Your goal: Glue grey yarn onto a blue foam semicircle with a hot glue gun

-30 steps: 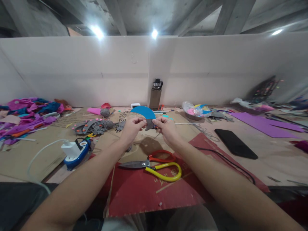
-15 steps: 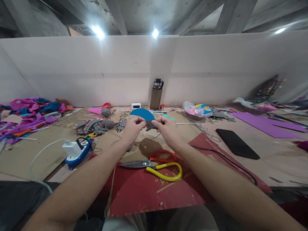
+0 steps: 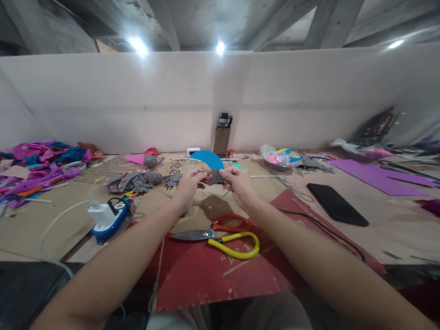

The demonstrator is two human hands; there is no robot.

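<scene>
Both my hands are raised over the table and pinch the same thing between them: a blue half-round foam piece (image 3: 207, 159) with a small grey piece (image 3: 214, 177) under it. My left hand (image 3: 187, 184) grips the left side with closed fingers. My right hand (image 3: 238, 184) grips the right side, fingers pinched. Below my hands, scissors with red and yellow handles (image 3: 229, 237) lie on a red cardboard sheet (image 3: 206, 275).
A brown bottle (image 3: 222, 134) stands at the back wall. A black phone (image 3: 337, 204) lies to the right, purple sheets (image 3: 378, 176) beyond it. A white charger on a blue power strip (image 3: 106, 217) sits left. Grey felt pieces (image 3: 137, 179) and coloured scraps (image 3: 34, 167) are further left.
The blue piece has tilted back up a little between my hands. My hands stay in the same place.
</scene>
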